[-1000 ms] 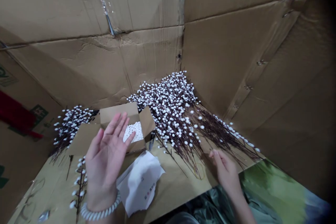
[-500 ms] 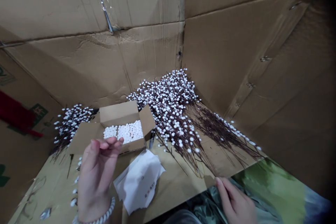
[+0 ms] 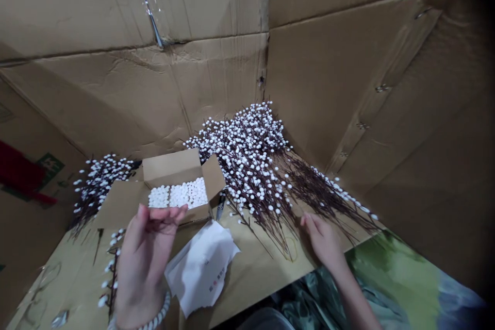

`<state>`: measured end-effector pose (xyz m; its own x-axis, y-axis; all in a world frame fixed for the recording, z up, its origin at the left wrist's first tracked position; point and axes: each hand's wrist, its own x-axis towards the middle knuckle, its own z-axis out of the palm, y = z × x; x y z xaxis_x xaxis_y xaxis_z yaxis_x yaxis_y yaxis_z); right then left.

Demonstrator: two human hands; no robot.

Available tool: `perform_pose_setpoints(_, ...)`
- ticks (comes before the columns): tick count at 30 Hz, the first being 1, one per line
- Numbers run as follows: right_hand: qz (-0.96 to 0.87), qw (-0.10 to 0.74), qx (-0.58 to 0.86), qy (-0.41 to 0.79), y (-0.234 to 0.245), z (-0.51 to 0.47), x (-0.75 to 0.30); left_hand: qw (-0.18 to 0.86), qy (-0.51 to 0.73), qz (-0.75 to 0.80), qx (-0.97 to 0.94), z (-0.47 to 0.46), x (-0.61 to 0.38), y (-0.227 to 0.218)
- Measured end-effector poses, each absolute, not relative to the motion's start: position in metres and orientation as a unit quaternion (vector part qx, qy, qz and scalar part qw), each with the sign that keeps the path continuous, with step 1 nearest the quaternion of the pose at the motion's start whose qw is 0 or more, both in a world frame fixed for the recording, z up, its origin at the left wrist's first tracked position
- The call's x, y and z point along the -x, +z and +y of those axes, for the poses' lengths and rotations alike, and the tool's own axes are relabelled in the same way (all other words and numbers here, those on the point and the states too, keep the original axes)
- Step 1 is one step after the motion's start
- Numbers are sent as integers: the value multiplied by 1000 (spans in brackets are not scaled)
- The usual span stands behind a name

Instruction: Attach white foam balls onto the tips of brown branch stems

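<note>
- The left hand (image 3: 145, 263) is raised just in front of the box, its fingers curled toward the thumb; whether they pinch anything small cannot be told
- A white coiled bracelet (image 3: 157, 313) circles the left wrist
- The right hand (image 3: 323, 241) is half open and empty, its fingertips just beside the lower stems of the branches
- A crumpled white printed paper (image 3: 201, 268) lies between the hands on a cardboard sheet (image 3: 255, 289)
- A small open cardboard box (image 3: 172, 169) filled with white foam beads (image 3: 180, 194) sits just past the left hand, a small dark-handled tool (image 3: 220, 206) beside it
- Artificial pussy willow branches (image 3: 247, 165) are heaped against a corrugated cardboard wall (image 3: 216, 82), with a smaller bunch (image 3: 102, 180) left of the box
</note>
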<state>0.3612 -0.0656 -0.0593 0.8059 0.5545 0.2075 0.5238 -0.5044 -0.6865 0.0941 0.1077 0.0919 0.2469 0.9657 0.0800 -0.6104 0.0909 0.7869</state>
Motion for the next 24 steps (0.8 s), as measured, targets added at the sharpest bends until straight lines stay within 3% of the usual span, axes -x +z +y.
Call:
perform_pose_setpoints(7, -403, 263, 876, 18, -48, -72, -369, 697, 547, 242, -396, 105, -101, 92)
perform_pose_setpoints(14, -379, 175, 883, -214, -52, -83, -402, 686, 542, 250, -416, 105, -105, 90)
perform_pose_setpoints(17, -381, 122, 895, -198, -54, -80, -416, 678, 544, 258, -423, 105, -106, 92)
perform_pose_setpoints(24, -359, 176, 901, -171, -53, -82, -435, 657, 554, 265, -437, 105, -104, 91)
